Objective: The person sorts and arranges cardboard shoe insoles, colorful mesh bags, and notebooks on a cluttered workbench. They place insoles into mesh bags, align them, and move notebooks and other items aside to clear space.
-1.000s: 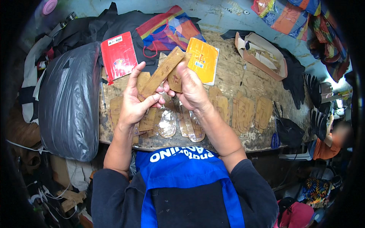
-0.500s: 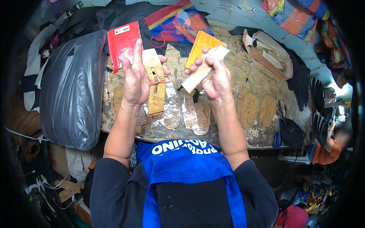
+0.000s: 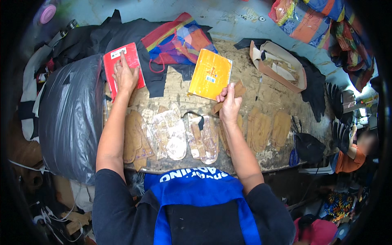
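Observation:
My left hand (image 3: 125,77) lies on a red notebook (image 3: 138,69), its fingers stretched over the cover. In my right hand (image 3: 231,105), brown cardboard pieces (image 3: 240,88) are gripped under the thumb, sticking out above and below the fist. Just beyond that hand rests a yellow-orange notebook (image 3: 210,67). Nearer to me, flat template pieces lie in a row along the bench. They include brown sole-shaped ones (image 3: 132,136), silvery, worn ones (image 3: 175,143) and more brown ones (image 3: 260,130) to the right.
A large black plastic-wrapped bundle (image 3: 71,118) stands at the left. Toward the back lie dark sheet material (image 3: 90,36) and a plaid mesh bag (image 3: 175,41). An open box of scraps (image 3: 302,81) and a pen (image 3: 259,87) are at the right. Another person (image 3: 352,159) is at far right.
My left hand has left the red-banded template bundle's former place and come down on the red notebook. My right hand has lowered, now showing brown pieces instead of the pale strip.

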Tool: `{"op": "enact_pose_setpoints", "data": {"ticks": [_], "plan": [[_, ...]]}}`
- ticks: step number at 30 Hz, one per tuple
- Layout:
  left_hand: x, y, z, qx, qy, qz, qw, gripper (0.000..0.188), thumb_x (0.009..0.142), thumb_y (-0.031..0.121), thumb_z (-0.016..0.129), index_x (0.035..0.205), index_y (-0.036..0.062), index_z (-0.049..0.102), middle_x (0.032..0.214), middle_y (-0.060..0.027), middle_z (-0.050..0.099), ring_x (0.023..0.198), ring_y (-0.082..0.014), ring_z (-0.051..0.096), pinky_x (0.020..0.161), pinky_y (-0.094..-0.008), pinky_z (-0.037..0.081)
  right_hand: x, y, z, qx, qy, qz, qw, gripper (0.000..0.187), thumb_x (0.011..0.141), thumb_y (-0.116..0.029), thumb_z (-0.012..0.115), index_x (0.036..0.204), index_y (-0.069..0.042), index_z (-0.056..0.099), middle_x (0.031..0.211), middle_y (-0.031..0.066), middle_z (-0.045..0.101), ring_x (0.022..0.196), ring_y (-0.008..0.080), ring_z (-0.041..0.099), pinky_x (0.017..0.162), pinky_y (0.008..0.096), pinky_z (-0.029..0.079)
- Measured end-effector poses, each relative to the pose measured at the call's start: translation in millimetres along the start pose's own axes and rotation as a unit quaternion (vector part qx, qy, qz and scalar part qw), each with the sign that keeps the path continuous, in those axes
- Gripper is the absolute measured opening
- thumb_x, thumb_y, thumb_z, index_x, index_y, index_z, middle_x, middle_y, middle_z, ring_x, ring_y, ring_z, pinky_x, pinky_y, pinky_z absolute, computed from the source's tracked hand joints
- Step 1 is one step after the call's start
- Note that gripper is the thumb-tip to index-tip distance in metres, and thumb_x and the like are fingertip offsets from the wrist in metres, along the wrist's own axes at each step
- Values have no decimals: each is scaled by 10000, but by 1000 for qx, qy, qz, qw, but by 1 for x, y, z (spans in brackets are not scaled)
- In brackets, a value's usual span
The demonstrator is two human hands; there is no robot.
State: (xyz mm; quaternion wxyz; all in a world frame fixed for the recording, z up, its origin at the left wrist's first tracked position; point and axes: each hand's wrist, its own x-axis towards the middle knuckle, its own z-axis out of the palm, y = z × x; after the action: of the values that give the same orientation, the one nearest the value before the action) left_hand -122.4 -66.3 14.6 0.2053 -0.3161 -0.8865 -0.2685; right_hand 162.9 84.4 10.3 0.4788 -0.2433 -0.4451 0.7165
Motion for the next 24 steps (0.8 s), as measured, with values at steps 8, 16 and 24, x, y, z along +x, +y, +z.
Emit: {"op": "enact_pose_setpoints", "data": {"ticks": [8,16,24], "plan": [[64,49,73,-49,-48,120,990,497,731,238,663,1170,86,488,1073,-179,557,1003,-346,516,833,-440,418,45,51,-25,-380,-36,-101,919,307,901,-282,488,904,22,529,707,49,546,629,155,524,605,301,433],[114,86,52,-244,-118,155,950,228,781,230,587,887,29,604,814,-199,617,792,-333,605,687,-396,457,52,-8,41,-101,-142,-178,969,149,921,-166,458,965,-37,519,748,25,536,646,56,486,563,183,399],[128,140,-39,-307,-229,241,892,229,765,232,657,856,22,657,738,-101,645,669,-133,578,655,-284,461,110,8,120,-346,-386,-377,767,341,693,-74,616,1026,-28,561,939,160,602,861,338,581,735,393,464]]}}
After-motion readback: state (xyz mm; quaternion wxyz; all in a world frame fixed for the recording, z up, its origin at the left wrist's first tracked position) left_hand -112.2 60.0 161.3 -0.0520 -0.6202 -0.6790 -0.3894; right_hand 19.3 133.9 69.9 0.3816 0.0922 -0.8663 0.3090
